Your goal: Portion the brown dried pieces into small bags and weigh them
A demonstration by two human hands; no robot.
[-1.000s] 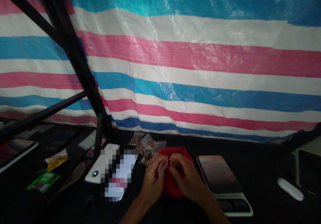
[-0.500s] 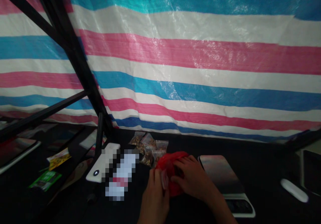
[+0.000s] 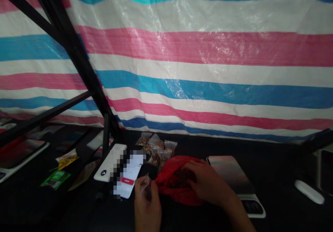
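Between the thumb and fingers of my left hand (image 3: 148, 202) is a small clear plastic bag (image 3: 146, 189), held upright beside the red bag. The red plastic bag (image 3: 182, 196) lies open on the black table, with dark brown bits in its mouth. My right hand (image 3: 205, 180) reaches into that mouth with curled fingers. Its fingertips are partly hidden among the dark contents, so what they grip is unclear. Just behind the red bag lie several small clear bags (image 3: 155, 160) with brown pieces inside.
A kitchen scale (image 3: 231, 173) sits right of my right hand. On the left are a phone with a lit screen (image 3: 134, 171), a white device (image 3: 109, 164), a green packet (image 3: 56, 179) and a yellow packet (image 3: 67, 158). A black frame post (image 3: 83, 69) stands before the striped sheet (image 3: 195, 48).
My left hand has moved left, away from the middle of the red bag, with the small clear bag. The red bag is spread wider, and my right hand is deeper in its mouth.
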